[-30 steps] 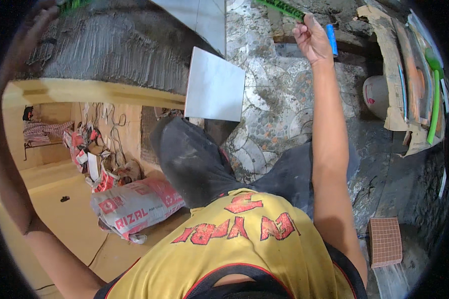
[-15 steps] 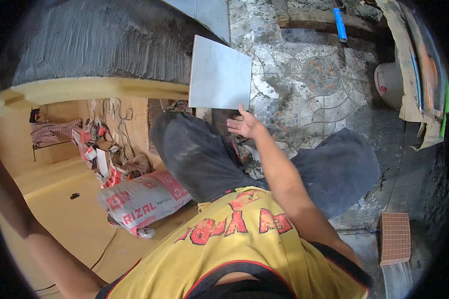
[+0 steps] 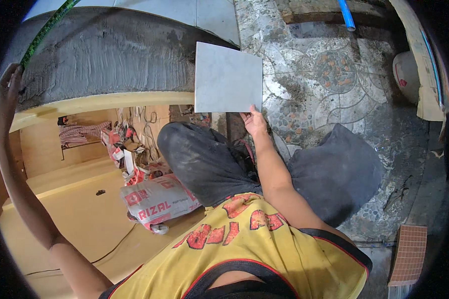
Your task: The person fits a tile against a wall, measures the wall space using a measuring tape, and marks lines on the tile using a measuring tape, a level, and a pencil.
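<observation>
My left hand [image 3: 9, 82] reaches to the far left, its fingers closed at the near end of a long, narrow green-and-black patterned strip [image 3: 47, 32]. That strip runs up past the top of the head view, over a ledge of combed grey mortar [image 3: 114, 55]. A square light-grey tile [image 3: 228, 78] lies at the ledge's right end, partly overhanging it. My right hand [image 3: 255, 121] pinches the tile's near edge by its right corner, with a fingertip on the top face. What supports the tile underneath is hidden.
Laid pale tiles [image 3: 214, 19] adjoin the mortar at the back. Worn patterned flooring [image 3: 329, 94] spreads to the right. A blue tube [image 3: 346, 16] lies at the top, a whitish rounded container [image 3: 405, 77] at right. Brown gridded tile [image 3: 408, 255] sits lower right; a printed sack [image 3: 160, 203] lies below the ledge.
My left hand has come into view with the green strip. My right fingers have closed on the tile's edge. The whole view has shifted slightly.
</observation>
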Motion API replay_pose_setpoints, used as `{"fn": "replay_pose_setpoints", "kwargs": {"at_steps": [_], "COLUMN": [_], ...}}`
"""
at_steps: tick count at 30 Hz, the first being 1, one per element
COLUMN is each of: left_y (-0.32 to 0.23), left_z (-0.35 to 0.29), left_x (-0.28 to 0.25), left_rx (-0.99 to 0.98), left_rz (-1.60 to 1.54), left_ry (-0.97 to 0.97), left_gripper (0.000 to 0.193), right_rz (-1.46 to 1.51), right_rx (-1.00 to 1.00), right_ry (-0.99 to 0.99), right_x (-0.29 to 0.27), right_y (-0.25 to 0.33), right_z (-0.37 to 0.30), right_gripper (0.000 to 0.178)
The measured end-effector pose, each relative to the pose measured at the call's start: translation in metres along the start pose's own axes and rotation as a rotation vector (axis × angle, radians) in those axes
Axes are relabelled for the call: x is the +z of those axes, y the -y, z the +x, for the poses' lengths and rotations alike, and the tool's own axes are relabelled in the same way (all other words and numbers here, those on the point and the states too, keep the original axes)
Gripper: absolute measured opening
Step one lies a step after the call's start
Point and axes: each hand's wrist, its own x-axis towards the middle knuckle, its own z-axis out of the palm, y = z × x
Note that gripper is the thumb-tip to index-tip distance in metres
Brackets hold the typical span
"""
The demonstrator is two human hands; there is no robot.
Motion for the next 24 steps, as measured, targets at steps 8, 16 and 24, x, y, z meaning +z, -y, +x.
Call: {"fn": "replay_pose_setpoints", "kwargs": {"at_steps": [8,16,24], "left_y": [-0.199,-0.196,-0.249], "left_z": [-0.104,-0.195,-0.247], "left_x": [0.009,0.085,0.128], "left_rx": [-0.380,-0.461,-0.588], "left_rz": [-0.828,-1.475,-1.837], "left_ry": [0.004,0.250,0.169], "left_gripper": [0.020,0.022,0.030], "right_rz": [0.029,0.055,-0.124], "right_rx": [-0.026,0.014,0.074], "right_ry": [0.035,0.149,0.325], "right_x": [0.019,0.049,0.109], "right_y": [-0.009,-0.020,-0.034], "right_z": [-0.008,-0.025,-0.062], "right_gripper": [0.023,0.022,0.026]}}
